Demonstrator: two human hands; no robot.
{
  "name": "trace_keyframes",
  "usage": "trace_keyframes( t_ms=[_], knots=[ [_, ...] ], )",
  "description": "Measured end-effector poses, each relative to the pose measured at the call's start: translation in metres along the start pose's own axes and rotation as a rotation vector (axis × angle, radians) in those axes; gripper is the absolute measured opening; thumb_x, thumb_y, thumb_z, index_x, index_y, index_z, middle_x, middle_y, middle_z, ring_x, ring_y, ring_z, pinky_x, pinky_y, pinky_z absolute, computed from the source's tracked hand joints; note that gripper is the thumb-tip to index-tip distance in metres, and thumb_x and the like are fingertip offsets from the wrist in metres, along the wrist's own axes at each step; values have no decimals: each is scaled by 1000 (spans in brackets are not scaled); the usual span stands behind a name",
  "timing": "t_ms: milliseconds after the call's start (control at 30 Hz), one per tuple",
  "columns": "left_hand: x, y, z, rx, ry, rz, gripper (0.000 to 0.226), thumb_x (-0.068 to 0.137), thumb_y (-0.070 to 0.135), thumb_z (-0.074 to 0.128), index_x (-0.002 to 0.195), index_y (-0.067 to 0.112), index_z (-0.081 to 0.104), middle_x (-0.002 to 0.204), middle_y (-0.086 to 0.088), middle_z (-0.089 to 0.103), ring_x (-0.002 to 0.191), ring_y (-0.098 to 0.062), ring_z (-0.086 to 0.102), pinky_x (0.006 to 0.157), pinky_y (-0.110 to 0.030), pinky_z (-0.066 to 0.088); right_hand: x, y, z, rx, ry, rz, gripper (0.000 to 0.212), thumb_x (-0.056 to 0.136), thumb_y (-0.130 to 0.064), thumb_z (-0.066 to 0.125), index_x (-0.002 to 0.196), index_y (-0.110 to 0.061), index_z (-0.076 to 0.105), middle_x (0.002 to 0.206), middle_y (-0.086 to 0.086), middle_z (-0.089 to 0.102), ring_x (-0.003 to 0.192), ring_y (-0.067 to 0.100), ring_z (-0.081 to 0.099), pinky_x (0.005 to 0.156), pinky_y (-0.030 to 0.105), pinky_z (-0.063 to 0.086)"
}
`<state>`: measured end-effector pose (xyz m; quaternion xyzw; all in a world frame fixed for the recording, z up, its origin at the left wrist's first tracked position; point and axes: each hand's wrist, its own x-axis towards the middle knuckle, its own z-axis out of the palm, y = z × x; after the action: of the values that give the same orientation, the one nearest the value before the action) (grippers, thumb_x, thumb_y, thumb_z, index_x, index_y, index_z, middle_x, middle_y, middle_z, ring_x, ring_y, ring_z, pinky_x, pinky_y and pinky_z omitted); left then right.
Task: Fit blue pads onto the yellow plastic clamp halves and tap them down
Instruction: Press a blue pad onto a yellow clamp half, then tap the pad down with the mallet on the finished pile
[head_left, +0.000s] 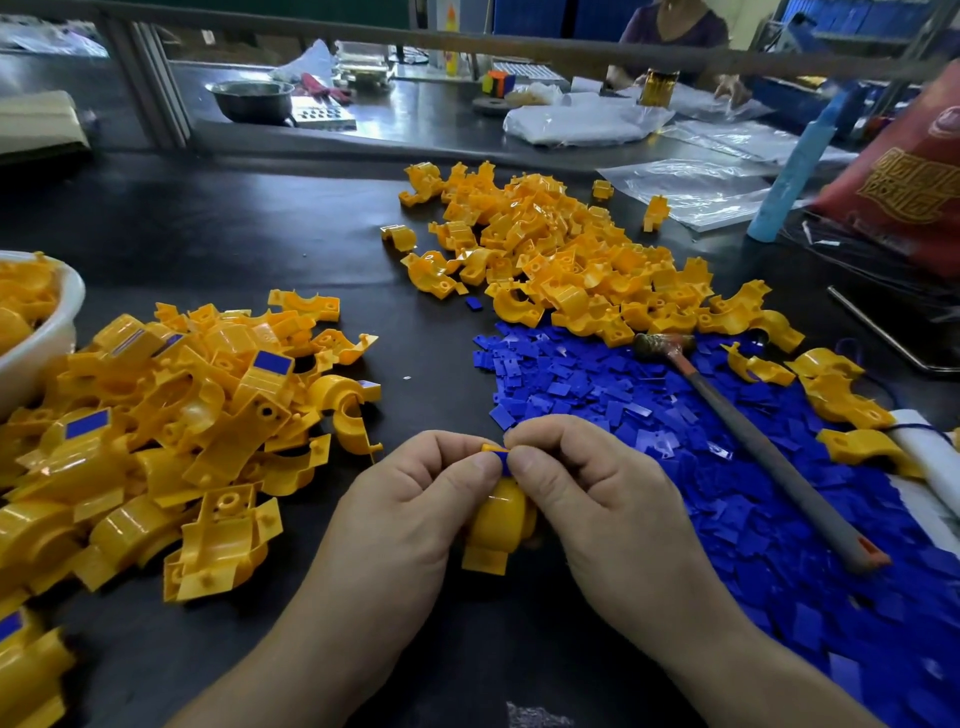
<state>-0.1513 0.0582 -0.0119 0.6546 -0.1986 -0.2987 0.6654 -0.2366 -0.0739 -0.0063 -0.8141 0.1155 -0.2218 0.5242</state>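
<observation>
Both hands meet at the table's front centre over one yellow clamp half (497, 525). My left hand (415, 499) grips that clamp half, its curved back towards me. My right hand (582, 483) pinches a small blue pad (502, 460) against the top end of the clamp half; most of the pad is hidden by my fingertips. A heap of loose blue pads (701, 467) spreads out to the right. A pile of bare yellow clamp halves (566, 260) lies behind it. On the left lies a pile of clamp halves (197, 415), some carrying blue pads.
A small hammer (753, 441) with a grey handle lies across the blue pads. A white tub (47, 343) of yellow parts stands at the far left. Plastic bags, a red bag and a blue tube sit at the back right. Another person works beyond the rail.
</observation>
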Motion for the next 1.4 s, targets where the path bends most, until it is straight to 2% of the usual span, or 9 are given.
trace_keyframes(
  t_ms=[200,433,700,800,900,1033,1100,1200,1400],
  knots=[
    [0,1,1,9,11,-13,21,75,44,61,88,33,74,83,0,77,73,-14,75,57,-20,56,-1,2,1,114,-32,49,13,91,-21,61,93,-32,67,79,-2,67,66,11,63,57,20,53],
    [0,-3,-1,106,44,-17,15,85,43,61,92,37,72,87,2,76,83,-17,73,78,-46,60,-3,-1,2,96,-15,9,8,90,-27,59,91,-30,66,74,-1,65,61,9,59,52,18,50],
    [0,0,-1,170,61,-40,13,87,41,59,92,40,72,87,5,76,83,-15,72,82,-49,59,-4,-7,1,-2,-26,23,9,91,-28,57,88,-31,65,75,-1,64,60,10,60,52,21,52],
    [6,-1,-7,314,120,-8,12,86,44,59,89,42,70,82,16,73,76,-3,68,71,-34,60,-2,-8,-9,-209,-42,57,20,87,-46,49,103,-41,60,87,-13,62,76,1,62,63,21,54],
    [12,-5,-14,599,199,38,12,93,42,57,87,39,68,76,20,67,76,5,60,55,-22,50,0,-9,-41,-544,56,28,38,79,-57,43,114,-45,53,98,-26,51,91,-14,51,59,12,43],
    [17,-11,-17,858,197,130,32,95,49,48,120,36,64,96,25,58,88,4,55,72,-17,43,-5,-3,-94,-997,158,25,37,83,-49,47,111,-31,61,102,-16,57,87,3,53,69,27,44],
    [17,-11,-19,1003,193,155,57,90,62,42,136,31,52,110,19,56,106,-1,51,86,-22,45,-12,7,-115,-1157,182,124,37,84,-44,53,114,-25,62,107,-4,62,96,18,56,77,35,47],
    [16,-10,-22,1248,224,87,80,78,79,44,142,31,41,130,14,52,121,-9,46,96,-29,45,-24,23,-133,-1352,52,343,48,85,-53,52,128,-32,49,117,-6,56,107,16,52,90,32,44],
    [14,-7,-19,1328,226,115,52,82,67,56,124,37,48,110,17,51,100,-3,42,81,-21,44,-33,44,-140,-1368,-13,381,44,88,-54,47,128,-42,33,106,-12,48,96,10,52,81,27,48]
  ],
)
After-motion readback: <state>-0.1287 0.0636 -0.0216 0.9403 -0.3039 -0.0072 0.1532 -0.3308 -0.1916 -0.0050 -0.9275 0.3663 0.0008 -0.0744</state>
